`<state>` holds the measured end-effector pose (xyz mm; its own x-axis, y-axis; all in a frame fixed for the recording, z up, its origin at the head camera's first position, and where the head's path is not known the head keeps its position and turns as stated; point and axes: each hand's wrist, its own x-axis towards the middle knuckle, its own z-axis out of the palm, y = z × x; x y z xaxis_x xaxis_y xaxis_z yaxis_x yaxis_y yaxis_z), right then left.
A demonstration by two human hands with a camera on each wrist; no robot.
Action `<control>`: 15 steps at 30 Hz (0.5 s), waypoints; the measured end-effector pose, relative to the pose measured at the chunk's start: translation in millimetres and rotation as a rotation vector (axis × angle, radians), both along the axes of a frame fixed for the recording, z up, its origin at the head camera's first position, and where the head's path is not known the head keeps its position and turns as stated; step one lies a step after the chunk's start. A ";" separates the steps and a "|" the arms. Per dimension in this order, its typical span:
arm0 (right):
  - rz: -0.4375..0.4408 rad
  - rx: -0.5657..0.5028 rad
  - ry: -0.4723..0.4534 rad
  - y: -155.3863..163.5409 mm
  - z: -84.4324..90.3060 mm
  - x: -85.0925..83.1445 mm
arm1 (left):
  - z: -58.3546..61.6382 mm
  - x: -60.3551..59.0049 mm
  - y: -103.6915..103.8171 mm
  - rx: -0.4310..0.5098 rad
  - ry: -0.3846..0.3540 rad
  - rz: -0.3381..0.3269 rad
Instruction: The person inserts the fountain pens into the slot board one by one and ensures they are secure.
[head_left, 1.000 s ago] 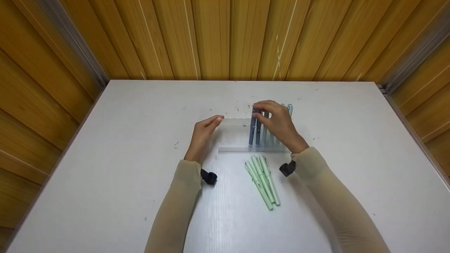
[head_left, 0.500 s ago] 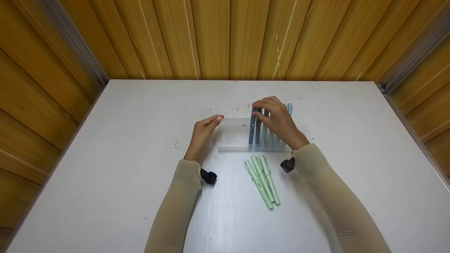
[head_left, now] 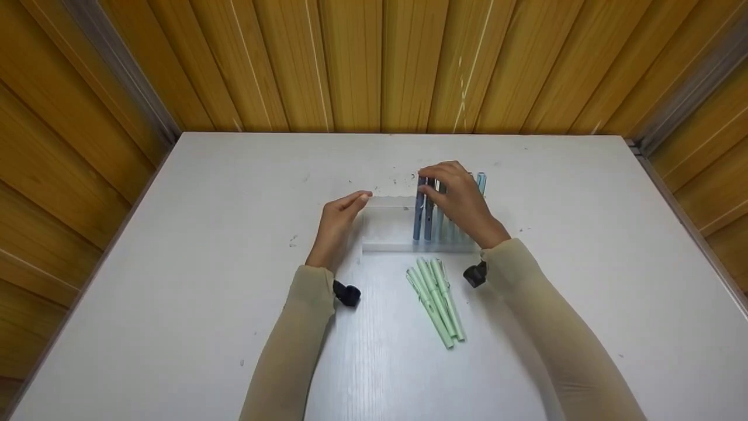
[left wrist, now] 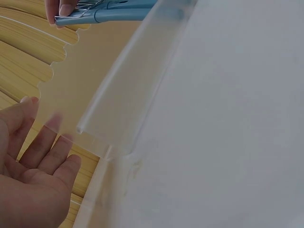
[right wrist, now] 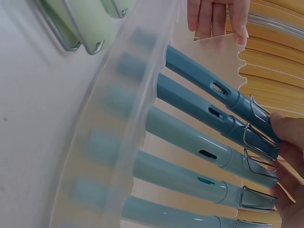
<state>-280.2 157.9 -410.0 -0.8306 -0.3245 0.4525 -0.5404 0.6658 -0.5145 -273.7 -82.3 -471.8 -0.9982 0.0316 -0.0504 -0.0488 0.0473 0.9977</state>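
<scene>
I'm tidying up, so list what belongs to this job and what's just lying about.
Job:
clear rack, left hand at its edge
dark blue pen, held by right hand
other racked blue pens
probably the loose green pens

Lying about, apparently:
dark specks on the tabletop

Seems a small work booth: white bench [head_left: 175,292] w/ wood-look panels [head_left: 403,64] on 3 sides, metal strips [head_left: 120,64] in corners.

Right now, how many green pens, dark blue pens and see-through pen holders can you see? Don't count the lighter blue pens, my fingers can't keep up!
Green pens: 3
Dark blue pens: 2
See-through pen holder: 1
Total: 6
</scene>
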 end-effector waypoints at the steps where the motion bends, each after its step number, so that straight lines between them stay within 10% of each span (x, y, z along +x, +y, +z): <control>1: -0.004 0.005 -0.003 -0.3 0.1 0.0 | -0.4 -0.1 0.1 -0.001 0.004 0.001; 15: 0.019 -0.007 0.034 4.6 4.2 5.0 | -1.1 0.7 -0.2 -0.035 0.044 -0.010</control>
<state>-275.2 162.5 -405.7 -0.8082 -0.3367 0.4831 -0.5704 0.6515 -0.5003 -273.1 -82.5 -472.9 -0.9991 0.0406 -0.0073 -0.0039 0.0827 0.9966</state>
